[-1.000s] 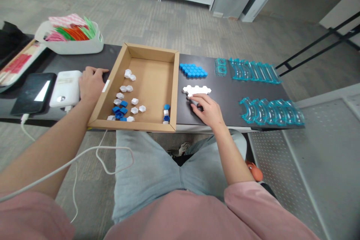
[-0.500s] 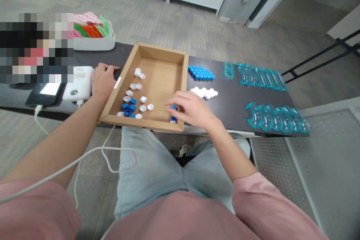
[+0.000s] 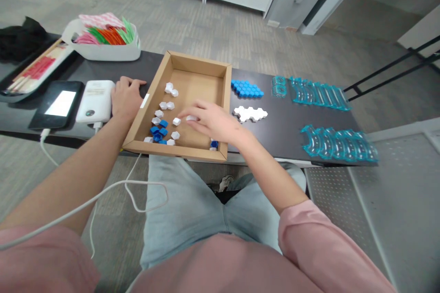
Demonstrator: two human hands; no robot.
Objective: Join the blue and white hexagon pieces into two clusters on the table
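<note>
My left hand (image 3: 125, 98) lies on the table against the left wall of a shallow cardboard box (image 3: 197, 66), its fingers spread and holding nothing. Over the box floor, my right hand (image 3: 216, 121) has a small white hexagonal piece (image 3: 191, 118) between thumb and fingers. Another white hexagonal piece (image 3: 176, 121) lies just left of its fingertips. More white pieces are scattered along the box's left side, with a cluster of blue hexagonal pieces (image 3: 157, 132) near the front left corner. A dark blue piece (image 3: 214, 143) sits in the front right corner, partly under my right wrist.
Right of the box are a joined blue hexagon block (image 3: 246, 89) and a white row (image 3: 250, 114). Clear teal-edged plastic parts (image 3: 338, 144) line the table's right end. A power bank (image 3: 95, 100), phone (image 3: 57, 104) and white basket (image 3: 113, 52) stand left. A white cable hangs across my left forearm.
My right hand has moved left from the box's front right corner to the middle. One white piece has shifted up and right, between its fingers. My left hand has stayed put.
</note>
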